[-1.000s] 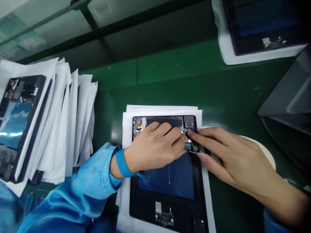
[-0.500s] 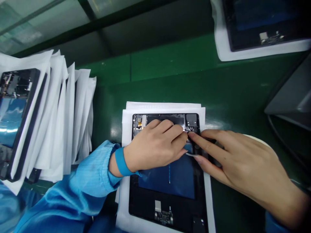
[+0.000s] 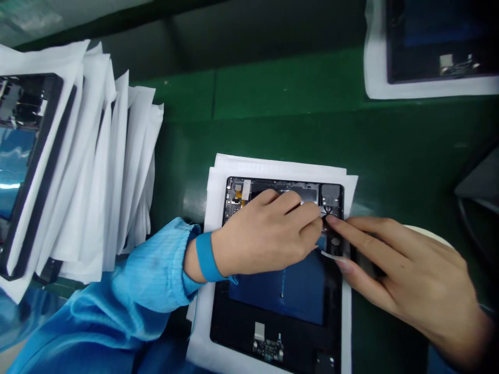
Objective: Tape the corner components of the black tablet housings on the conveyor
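Note:
An opened black tablet [image 3: 307, 343] with bare circuitry and a blue middle panel lies on white foam sheets [image 3: 222, 218]. My left hand [image 3: 268, 231], with a blue wrist band [image 3: 206, 257], is curled over the upper part of the tablet; its fingertips are hidden, so what they pinch cannot be made out. To its right, my right hand [image 3: 405, 270] reaches over the tablet's right edge. Its index fingertip touches near thin black wires [image 3: 328, 210] at the upper right corner, and a thin white strip [image 3: 330, 255] lies at its thumb, apart from the index finger.
On the left leans a stack of tablets in white foam sleeves [image 3: 93, 171], with an opened tablet [image 3: 23, 145] on its near side. Another opened tablet [image 3: 417, 62] lies on foam at the upper right. A grey object [image 3: 481, 179] stands at the right edge.
The view has shifted, so the tablet and both hands appear further right and the stack higher. Both hands keep nearly the same pose at the tablet's upper part.

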